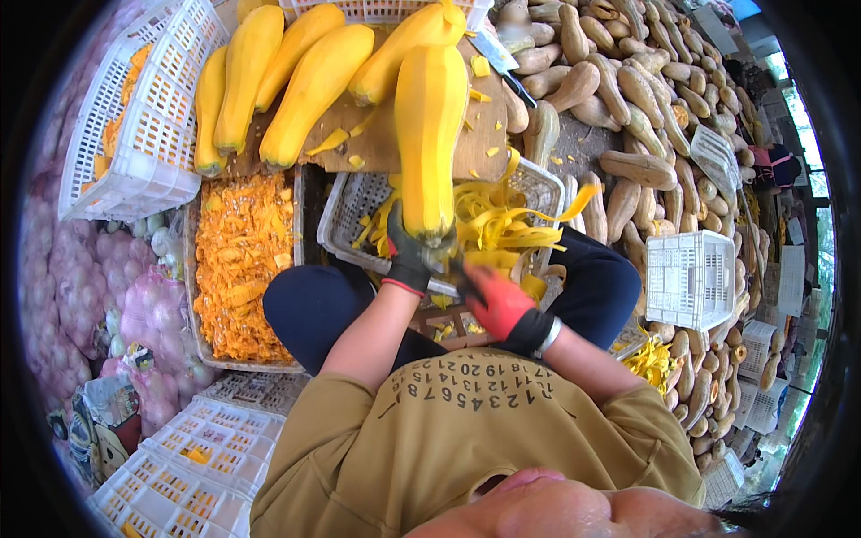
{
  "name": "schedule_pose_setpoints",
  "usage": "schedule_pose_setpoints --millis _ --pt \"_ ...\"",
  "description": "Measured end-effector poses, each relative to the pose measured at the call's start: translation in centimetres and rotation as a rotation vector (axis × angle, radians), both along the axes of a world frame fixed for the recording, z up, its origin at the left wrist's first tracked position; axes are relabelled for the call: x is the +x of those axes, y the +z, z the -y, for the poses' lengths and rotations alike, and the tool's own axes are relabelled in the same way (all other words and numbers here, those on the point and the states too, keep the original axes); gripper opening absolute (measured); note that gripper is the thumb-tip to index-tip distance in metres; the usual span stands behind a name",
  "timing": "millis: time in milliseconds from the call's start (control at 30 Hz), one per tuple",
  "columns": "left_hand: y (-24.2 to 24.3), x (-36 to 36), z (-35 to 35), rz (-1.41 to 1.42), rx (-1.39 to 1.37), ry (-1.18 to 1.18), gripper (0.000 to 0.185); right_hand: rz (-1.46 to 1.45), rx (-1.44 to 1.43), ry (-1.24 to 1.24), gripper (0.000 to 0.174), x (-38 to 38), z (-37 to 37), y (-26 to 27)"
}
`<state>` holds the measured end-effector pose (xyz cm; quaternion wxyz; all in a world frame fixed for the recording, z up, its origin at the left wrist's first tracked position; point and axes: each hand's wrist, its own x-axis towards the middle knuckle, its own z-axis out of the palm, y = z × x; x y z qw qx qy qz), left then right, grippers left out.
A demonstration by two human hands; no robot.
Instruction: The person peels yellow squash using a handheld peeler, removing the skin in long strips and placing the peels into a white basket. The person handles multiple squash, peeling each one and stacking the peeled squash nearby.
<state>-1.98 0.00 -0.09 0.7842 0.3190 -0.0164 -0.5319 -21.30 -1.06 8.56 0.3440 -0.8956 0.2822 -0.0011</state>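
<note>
A large peeled yellow squash [430, 134] lies lengthwise on the wooden board [377, 144], its near end jutting over the board's edge. My left hand [409, 252], in a dark glove, grips that near end from the left. My right hand [494, 296], in a red and black glove, is closed around a blurred tool, probably a peeler, close to the squash's tip. Below sits a grey-white plastic crate [343, 222] with long yellow peel strips [501, 215]. Several more peeled squashes [316, 94] rest at the board's left and back. A knife [494, 50] lies at the board's right corner.
A tub of orange squash pulp [242, 269] stands left of my knees. White crates [144, 128] are at the far left and lower left, beside net bags of onions [74, 282]. Unpeeled tan squashes [639, 94] cover the floor at right, around another white crate [689, 282]. A person [777, 165] is far right.
</note>
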Motion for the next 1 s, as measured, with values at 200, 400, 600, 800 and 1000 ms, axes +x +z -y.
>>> schedule_pose_setpoints --millis 200,400,600,800,1000 --pt "0.2 -0.5 0.7 -0.526 0.109 0.023 0.048 0.219 -0.295 -0.378 0.037 12.9 11.8 4.1" --pt "-0.3 -0.6 1.4 -0.553 0.04 0.048 0.045 -0.059 -0.045 -0.193 0.057 1.3 -2.0 -2.5" --pt "-0.9 -1.0 1.2 -0.583 0.017 -0.011 0.056 0.102 -0.216 -0.328 0.044 5.1 5.4 1.7" --pt "-1.1 -0.9 1.6 -0.529 0.027 0.053 0.05 -0.048 -0.153 -0.314 0.045 7.5 2.7 1.1" --pt "-2.1 -1.0 2.2 -0.589 -0.031 -0.003 0.057 -0.152 -0.035 -0.105 0.052 2.1 -0.8 1.7"
